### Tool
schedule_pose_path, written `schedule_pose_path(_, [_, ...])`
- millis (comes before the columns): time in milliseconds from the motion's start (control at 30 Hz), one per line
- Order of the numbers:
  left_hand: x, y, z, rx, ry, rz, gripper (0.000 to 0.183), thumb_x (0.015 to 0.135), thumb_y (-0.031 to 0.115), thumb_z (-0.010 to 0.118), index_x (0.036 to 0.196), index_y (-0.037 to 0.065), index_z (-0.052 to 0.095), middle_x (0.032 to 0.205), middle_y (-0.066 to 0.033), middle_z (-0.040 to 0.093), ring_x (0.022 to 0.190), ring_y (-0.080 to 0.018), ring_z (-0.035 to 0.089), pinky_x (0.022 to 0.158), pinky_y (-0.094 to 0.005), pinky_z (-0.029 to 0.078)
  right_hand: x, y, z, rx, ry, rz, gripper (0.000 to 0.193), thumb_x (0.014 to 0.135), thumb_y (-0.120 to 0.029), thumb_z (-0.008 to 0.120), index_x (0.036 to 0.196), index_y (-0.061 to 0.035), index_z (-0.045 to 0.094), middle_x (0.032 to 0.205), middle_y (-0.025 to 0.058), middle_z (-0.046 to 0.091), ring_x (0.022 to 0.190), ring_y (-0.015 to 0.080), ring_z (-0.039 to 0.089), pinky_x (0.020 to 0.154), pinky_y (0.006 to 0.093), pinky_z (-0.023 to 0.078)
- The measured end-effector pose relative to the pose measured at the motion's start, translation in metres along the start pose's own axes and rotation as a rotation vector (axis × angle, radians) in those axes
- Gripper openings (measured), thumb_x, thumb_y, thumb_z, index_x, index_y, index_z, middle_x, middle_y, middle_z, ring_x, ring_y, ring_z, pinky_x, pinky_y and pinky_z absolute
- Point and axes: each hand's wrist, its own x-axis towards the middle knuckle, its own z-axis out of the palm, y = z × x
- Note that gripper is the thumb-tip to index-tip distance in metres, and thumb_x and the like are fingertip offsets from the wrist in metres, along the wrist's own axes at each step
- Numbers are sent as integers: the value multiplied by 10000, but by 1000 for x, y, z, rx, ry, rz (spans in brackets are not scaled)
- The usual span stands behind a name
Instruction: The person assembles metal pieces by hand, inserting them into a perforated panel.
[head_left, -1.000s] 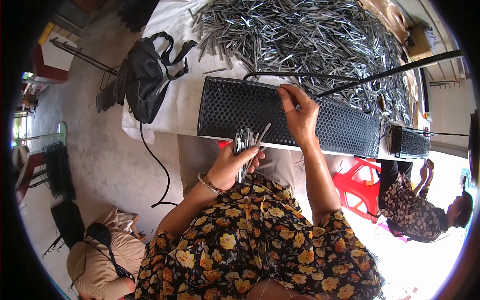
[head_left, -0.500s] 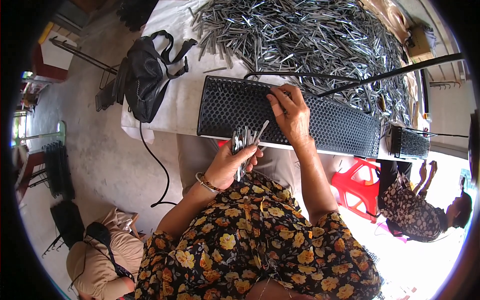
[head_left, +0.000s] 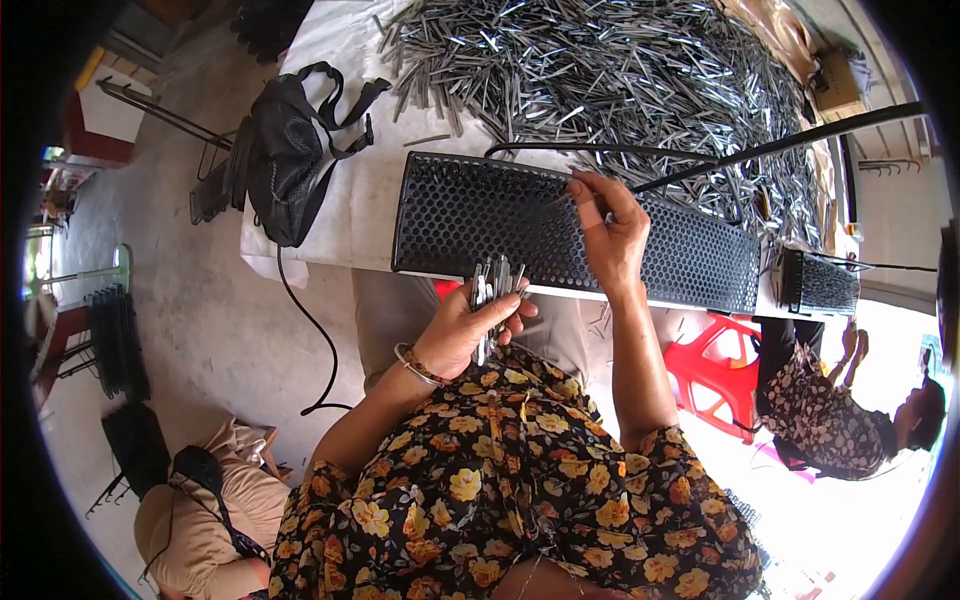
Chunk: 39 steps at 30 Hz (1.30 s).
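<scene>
My left hand (head_left: pixel 462 328) is closed around a bunch of thin grey metal strips (head_left: pixel 488 290), held upright just off the near edge of a long black perforated rack (head_left: pixel 690 245). My right hand (head_left: pixel 615 235) hovers over the middle of that rack, thumb and fingers pinched together. A thin metal strip (head_left: pixel 556 204), smeared by motion, seems to stick out leftward from the pinch. Rows of small round holes cover the rack, and short dark pieces (head_left: pixel 450 175) show along its far left part.
Behind the rack a large heap of loose metal strips (head_left: pixel 600 80) covers the white-clothed table (head_left: pixel 345 190). A black bag (head_left: pixel 290 150) lies at the left. Black cables (head_left: pixel 820 132) cross over the rack. Right are a red plastic stool (head_left: pixel 710 370) and a person (head_left: pixel 830 420); another person (head_left: pixel 215 510) is lower left.
My right hand has moved right and lifted off the rack's surface. The strip that jutted out of the left hand's bunch no longer sticks out there. My left hand has barely shifted.
</scene>
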Motion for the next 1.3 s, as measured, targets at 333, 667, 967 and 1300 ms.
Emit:
schedule_pose_path(333, [-3,4,0,22,-23,-2,343,926,140,590,1246,39,520,1042,-94,646,836,-103,599,690,-249,496,10,11,11,-276,95,-411,145,817,-87,690,955,-44,677,855,96,654,721,279,636,643,340,506])
schedule_pose_path(667, [-3,6,-2,-40,-23,13,280,927,160,596,1166,19,560,1065,-98,657,933,-161,638,755,-288,519,-3,8,19,-326,-11,-416,185,808,-135,709,960,-33,684,916,91,610,702,248,625,617,327,505])
schedule_pose_path(967, [-1,6,0,13,-29,49,282,915,148,608,1161,20,561,1055,-98,663,911,-145,639,740,-280,511,-39,-11,3,289,-461,136,152,865,-125,683,937,7,696,820,53,660,712,97,575,607,241,463])
schedule_pose_path(1300, [2,-2,0,-13,-10,2,270,925,153,597,1159,26,544,1056,-121,656,857,-132,620,699,-265,498,5,10,-9,69,137,28,162,860,-150,699,925,-2,689,679,14,590,577,54,459,534,220,389])
